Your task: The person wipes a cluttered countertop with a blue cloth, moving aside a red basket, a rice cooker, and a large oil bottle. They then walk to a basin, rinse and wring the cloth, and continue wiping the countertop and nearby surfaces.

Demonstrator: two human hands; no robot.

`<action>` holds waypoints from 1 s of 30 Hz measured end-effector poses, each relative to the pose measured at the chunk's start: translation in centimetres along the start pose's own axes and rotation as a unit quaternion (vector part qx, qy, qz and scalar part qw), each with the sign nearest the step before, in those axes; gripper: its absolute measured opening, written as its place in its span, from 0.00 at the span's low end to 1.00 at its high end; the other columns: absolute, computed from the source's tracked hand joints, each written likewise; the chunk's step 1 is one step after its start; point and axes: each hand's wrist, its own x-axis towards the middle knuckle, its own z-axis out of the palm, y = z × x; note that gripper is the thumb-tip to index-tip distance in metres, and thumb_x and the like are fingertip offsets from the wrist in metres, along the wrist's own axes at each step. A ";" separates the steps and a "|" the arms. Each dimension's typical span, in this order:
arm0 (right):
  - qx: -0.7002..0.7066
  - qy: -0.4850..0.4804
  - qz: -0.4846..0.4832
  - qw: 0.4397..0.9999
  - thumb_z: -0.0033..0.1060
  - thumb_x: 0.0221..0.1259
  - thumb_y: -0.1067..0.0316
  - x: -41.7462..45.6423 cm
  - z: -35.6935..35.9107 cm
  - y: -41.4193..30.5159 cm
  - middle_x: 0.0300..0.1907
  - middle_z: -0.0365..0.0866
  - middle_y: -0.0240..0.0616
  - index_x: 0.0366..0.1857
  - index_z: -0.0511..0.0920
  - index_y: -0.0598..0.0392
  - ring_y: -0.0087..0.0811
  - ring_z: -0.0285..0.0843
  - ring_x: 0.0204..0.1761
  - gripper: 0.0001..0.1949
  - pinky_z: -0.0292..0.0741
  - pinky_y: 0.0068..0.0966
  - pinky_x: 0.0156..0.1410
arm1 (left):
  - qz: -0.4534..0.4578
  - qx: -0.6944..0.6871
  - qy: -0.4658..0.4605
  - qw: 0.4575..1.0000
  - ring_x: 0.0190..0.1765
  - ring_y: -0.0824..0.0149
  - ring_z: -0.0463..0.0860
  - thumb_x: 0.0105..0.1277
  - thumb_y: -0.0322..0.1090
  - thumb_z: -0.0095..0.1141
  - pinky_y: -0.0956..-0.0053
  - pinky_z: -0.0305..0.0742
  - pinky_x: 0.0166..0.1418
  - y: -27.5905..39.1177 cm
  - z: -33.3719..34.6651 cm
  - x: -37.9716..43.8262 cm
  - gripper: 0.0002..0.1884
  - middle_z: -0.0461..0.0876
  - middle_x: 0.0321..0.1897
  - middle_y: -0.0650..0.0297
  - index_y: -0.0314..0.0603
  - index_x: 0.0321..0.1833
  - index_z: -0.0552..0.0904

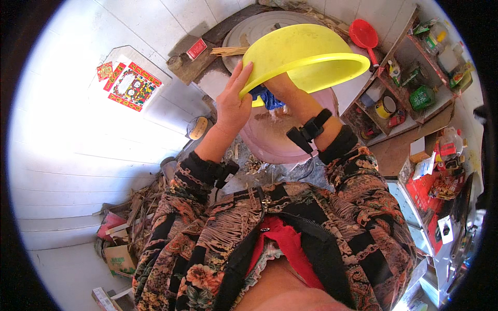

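Note:
A yellow plastic basin (pixel 295 42) is held tilted on its side over a pink round basin (pixel 268 140). My left hand (pixel 235 95) grips its rim at the left, fingers on the outer wall. Under the yellow basin reaches my right hand (pixel 277 83), mostly hidden by its wall, beside a bunched blue cloth (pixel 271 99). Whether the fingers close on the cloth is hard to see; it hangs close to the hand. Behind the yellow basin lies a grey round lid (pixel 249 29), with a bundle of thin sticks (pixel 229 51) near it.
A red plastic strainer or ladle (pixel 363 33) lies at the back right. Wooden shelves (pixel 418 120) hold bottles and tins. A small red box (pixel 196 49) rests on a ledge at the back left. Firewood (pixel 136 206) is piled at the lower left, near a cardboard box (pixel 120 258).

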 end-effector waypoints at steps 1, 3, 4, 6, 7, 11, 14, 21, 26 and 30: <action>-0.034 -0.013 -0.019 0.999 0.60 0.61 0.65 0.0 -0.3 -0.1 0.45 0.82 0.40 0.47 0.78 0.58 0.32 0.79 0.48 0.14 0.75 0.29 0.53 | 0.008 -0.024 0.016 1.000 0.63 0.50 0.76 0.51 0.17 0.45 0.68 0.73 0.63 -0.4 0.3 -0.2 0.35 0.70 0.66 0.47 0.49 0.66 0.75; -0.112 -0.084 0.009 0.990 0.59 0.58 0.65 0.1 -1.0 0.2 0.42 0.83 0.42 0.45 0.80 0.57 0.37 0.81 0.47 0.13 0.76 0.32 0.53 | -0.007 -0.067 0.037 0.997 0.64 0.52 0.76 0.52 0.16 0.44 0.69 0.71 0.65 -0.8 0.7 -0.7 0.33 0.71 0.66 0.46 0.46 0.65 0.75; -0.150 -0.119 0.023 0.981 0.58 0.57 0.66 0.1 -1.3 0.5 0.40 0.84 0.44 0.44 0.81 0.57 0.40 0.82 0.46 0.12 0.76 0.33 0.52 | -0.031 -0.086 0.043 0.995 0.64 0.52 0.76 0.52 0.15 0.44 0.70 0.70 0.65 -0.8 0.9 -1.1 0.33 0.71 0.65 0.46 0.44 0.64 0.76; -0.303 -0.139 -0.056 0.941 0.56 0.54 0.66 -0.6 -2.2 1.0 0.38 0.84 0.46 0.42 0.82 0.55 0.46 0.82 0.44 0.12 0.76 0.37 0.51 | -0.030 -0.103 0.044 0.993 0.64 0.53 0.76 0.52 0.15 0.43 0.70 0.70 0.66 -0.7 1.3 -1.1 0.32 0.73 0.64 0.46 0.43 0.63 0.76; -0.377 -0.147 -0.094 0.910 0.55 0.53 0.67 -1.1 -2.7 1.5 0.37 0.84 0.47 0.41 0.83 0.55 0.49 0.82 0.43 0.12 0.76 0.40 0.51 | -0.005 -0.101 0.039 0.994 0.64 0.53 0.76 0.52 0.14 0.43 0.70 0.70 0.65 -0.8 1.5 -1.0 0.32 0.73 0.64 0.46 0.43 0.63 0.77; -0.504 -0.254 0.032 0.825 0.57 0.51 0.65 -4.2 -3.9 1.9 0.40 0.83 0.46 0.39 0.82 0.55 0.50 0.80 0.45 0.12 0.75 0.42 0.51 | 0.062 -0.079 0.018 0.995 0.63 0.53 0.78 0.53 0.14 0.43 0.70 0.72 0.64 -1.1 1.2 0.2 0.31 0.76 0.61 0.47 0.42 0.62 0.77; -0.519 -0.245 0.009 0.819 0.54 0.50 0.65 -5.8 -4.6 2.4 0.32 0.83 0.46 0.33 0.82 0.52 0.49 0.82 0.37 0.09 0.77 0.43 0.43 | 0.090 -0.069 0.026 0.993 0.62 0.53 0.79 0.54 0.15 0.44 0.70 0.73 0.63 -0.6 1.0 1.4 0.30 0.77 0.61 0.48 0.42 0.62 0.78; -0.626 -0.256 0.073 0.733 0.56 0.52 0.65 -11.1 -9.3 5.1 0.30 0.81 0.47 0.29 0.78 0.51 0.50 0.80 0.34 0.04 0.75 0.48 0.39 | -0.019 -0.077 0.142 0.987 0.63 0.60 0.78 0.59 0.17 0.45 0.71 0.70 0.64 -2.4 -0.6 6.2 0.27 0.76 0.62 0.50 0.36 0.65 0.74; -0.631 -0.173 0.094 0.751 0.59 0.55 0.64 -13.3 -10.4 4.1 0.30 0.81 0.45 0.37 0.76 0.52 0.50 0.81 0.36 0.08 0.75 0.47 0.41 | -0.206 -0.263 0.235 0.913 0.53 0.62 0.80 0.58 0.19 0.49 0.71 0.74 0.56 -8.6 1.5 9.1 0.24 0.79 0.53 0.56 0.36 0.61 0.73; -0.575 -0.204 0.187 0.770 0.63 0.54 0.62 -14.5 -9.8 2.7 0.34 0.82 0.46 0.39 0.76 0.51 0.50 0.81 0.40 0.11 0.75 0.45 0.43 | -0.303 -0.334 0.290 0.844 0.55 0.62 0.78 0.59 0.20 0.50 0.68 0.73 0.57 -14.7 4.2 9.9 0.23 0.79 0.53 0.58 0.37 0.60 0.73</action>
